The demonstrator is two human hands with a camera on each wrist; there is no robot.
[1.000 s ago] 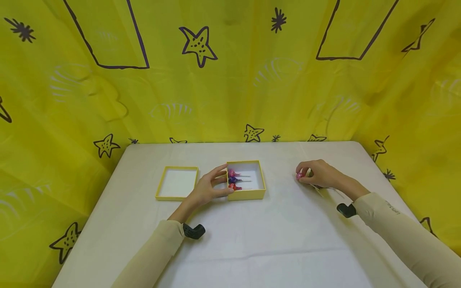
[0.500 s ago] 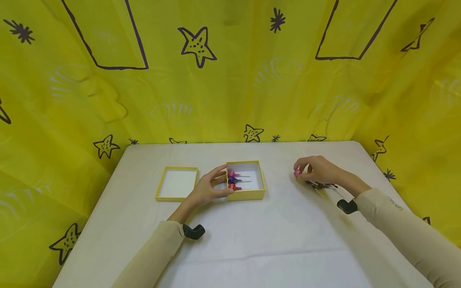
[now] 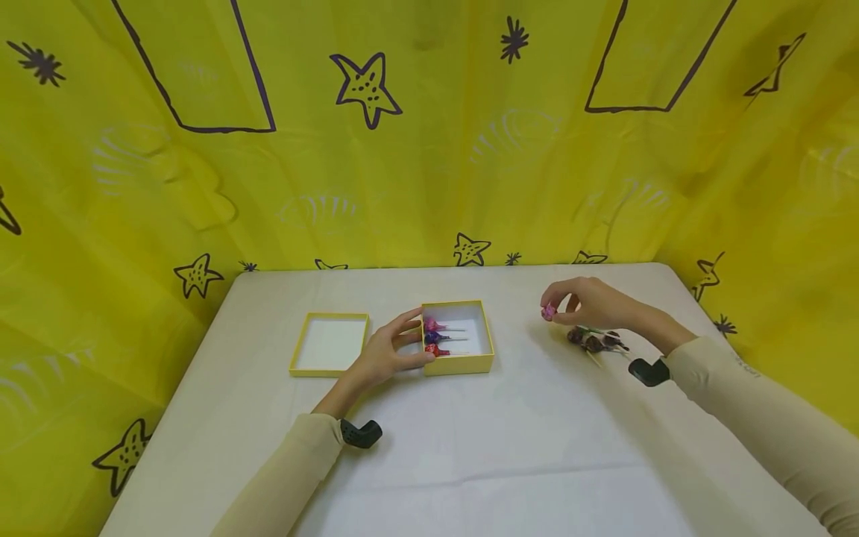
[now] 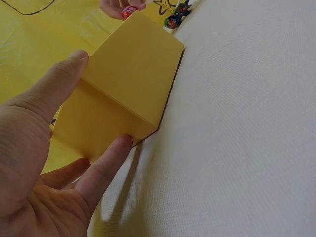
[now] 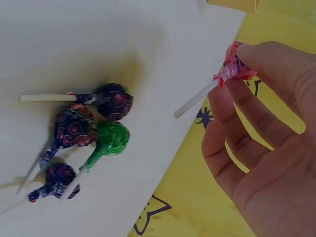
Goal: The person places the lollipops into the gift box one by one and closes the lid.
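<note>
A small yellow box [image 3: 459,363] [image 4: 123,94] stands at mid-table with three wrapped lollipops [image 3: 436,337] lying inside. My left hand [image 3: 385,352] [image 4: 49,163] rests against its left front corner, thumb and fingers straight on its walls. My right hand [image 3: 590,304] [image 5: 266,133], raised above the table to the right, pinches a pink lollipop [image 3: 549,312] [image 5: 236,65] by its head. Beneath that hand lies a pile of several lollipops [image 3: 593,341] [image 5: 86,129], dark purple ones and a green one.
The box's yellow lid [image 3: 330,342] lies open side up, left of the box. A white cloth covers the table [image 3: 470,447]. Yellow curtains [image 3: 416,149] with star drawings enclose the back and both sides.
My right hand has lifted the pink lollipop off the table and moved it up and slightly left, uncovering the pile. The left hand has stayed on the box.
</note>
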